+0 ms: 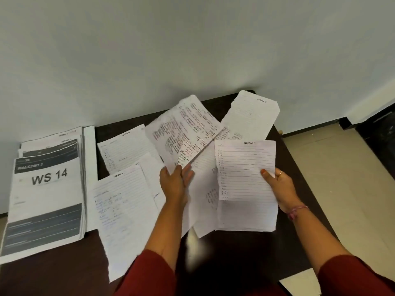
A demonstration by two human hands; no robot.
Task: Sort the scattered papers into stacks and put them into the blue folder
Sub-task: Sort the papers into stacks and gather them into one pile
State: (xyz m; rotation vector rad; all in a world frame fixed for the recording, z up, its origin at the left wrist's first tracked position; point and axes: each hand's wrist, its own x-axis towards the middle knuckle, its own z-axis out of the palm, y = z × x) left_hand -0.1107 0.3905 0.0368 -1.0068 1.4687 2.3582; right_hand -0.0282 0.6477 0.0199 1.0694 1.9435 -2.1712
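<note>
Now I am reaching both arms out over the dark table (252,248). My left hand (174,183) is raised, fingers curled, pinching the near corner of a handwritten sheet (183,133). My right hand (280,189) is gripping the right edge of a lined bundle (245,184), thumb lying on its face, the other fingers behind; a ring is showing on one finger and a thread band at the wrist. Red sleeves are covering both forearms near me.

Around the hands: a printed stack (46,195) headed "WS 14" is lying at the far left, partly overhanging the table's left edge. More lined sheets are lying loose and overlapping between the stack and my hands, one near sheet (121,212) running under my left forearm. A far sheet (250,116) is lying at the back right corner, against the white wall (192,50). Tiled floor (337,178) is showing to the right. My left forearm is covering part of the papers beneath it.

Handwritten sheet is tilting up and away from me, long axis running from my left hand toward the back left. Lined bundle is standing nearly upright to my view, heading at the far end, long axis running away from me. I am not seeing a blue folder.
</note>
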